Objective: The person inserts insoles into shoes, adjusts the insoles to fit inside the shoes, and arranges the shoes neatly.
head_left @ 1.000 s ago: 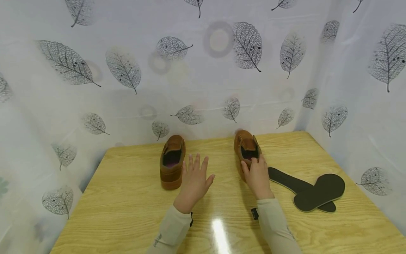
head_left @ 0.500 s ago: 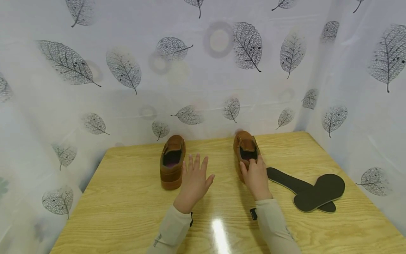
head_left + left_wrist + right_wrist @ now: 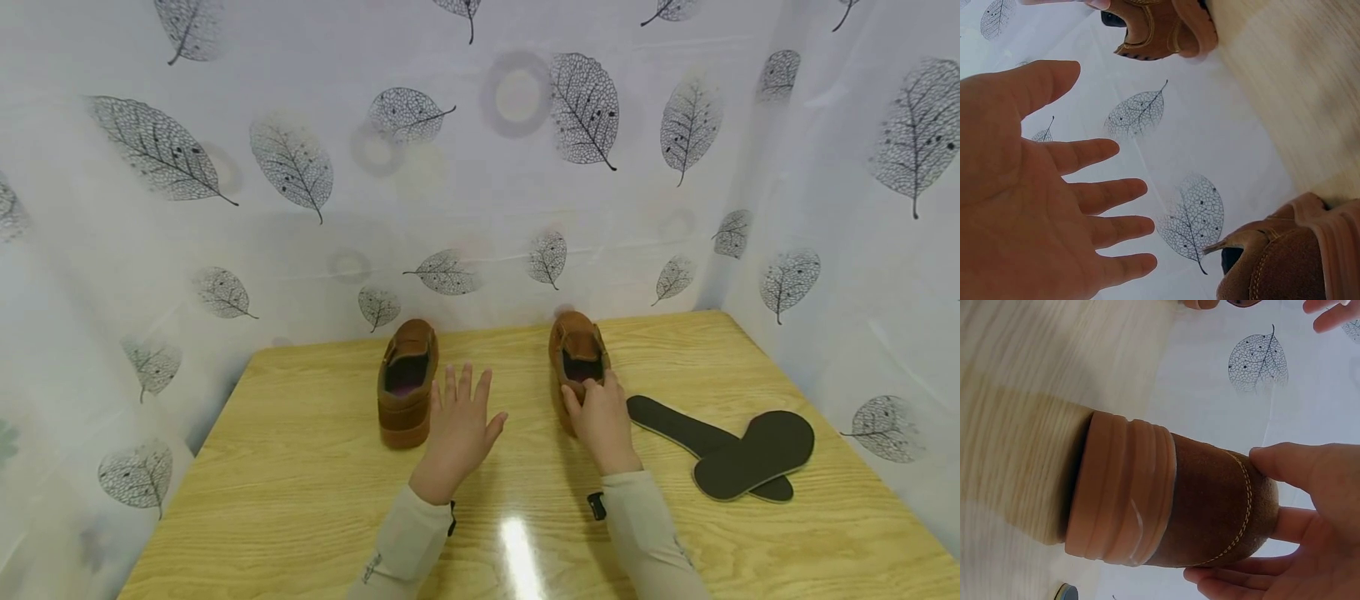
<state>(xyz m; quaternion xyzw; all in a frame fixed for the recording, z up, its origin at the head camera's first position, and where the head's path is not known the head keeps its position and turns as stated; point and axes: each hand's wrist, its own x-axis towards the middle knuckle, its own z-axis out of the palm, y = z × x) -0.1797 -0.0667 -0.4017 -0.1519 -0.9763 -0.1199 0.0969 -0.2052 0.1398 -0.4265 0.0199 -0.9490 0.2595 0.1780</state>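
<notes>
A brown loafer (image 3: pixel 576 342) stands toward the back right of the table, its toe by the curtain. My right hand (image 3: pixel 606 423) grips this loafer at the heel. In the right wrist view the thumb lies on one side of the stitched heel (image 3: pixel 1210 506) and fingers curl along the other. The matching loafer (image 3: pixel 405 408) stands to the left, heel toward me. My left hand (image 3: pixel 457 437) hovers just right of it, fingers straight and spread, holding nothing; the left wrist view shows the bare palm (image 3: pixel 1029 206).
Two dark insoles (image 3: pixel 757 457) lie crossed on the wooden table (image 3: pixel 285 492), right of my right hand. A white curtain (image 3: pixel 465 192) with leaf prints rises behind the table's back edge and at both sides.
My right hand has shifted slightly left with the right loafer, whose heel has moved left and a little nearer. The left hand and left loafer stay put.
</notes>
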